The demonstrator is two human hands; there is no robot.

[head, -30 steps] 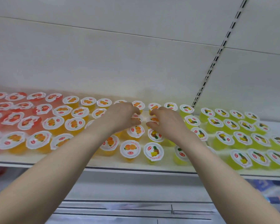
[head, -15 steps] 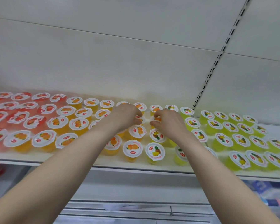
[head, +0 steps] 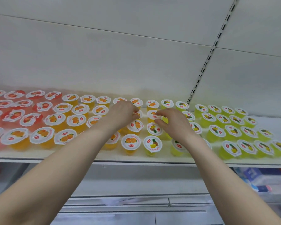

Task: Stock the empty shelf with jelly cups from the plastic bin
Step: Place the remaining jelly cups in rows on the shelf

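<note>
White panelled backing and a slotted black upright are seen behind a long white shelf, which is packed with rows of small clear plastic jelly cups sealed with white foil lids: red at far left, orange in the middle, yellow-green at right. No plastic bin is seen. The left hand is curled, fingertips pinched on an orange cup in a middle row; the right hand is half closed on a neighbouring cup. Adjacent cups could be toppled by a wrist or forearm. Fruit pictures and red oval logos are seen; the lettering cannot be read
</note>
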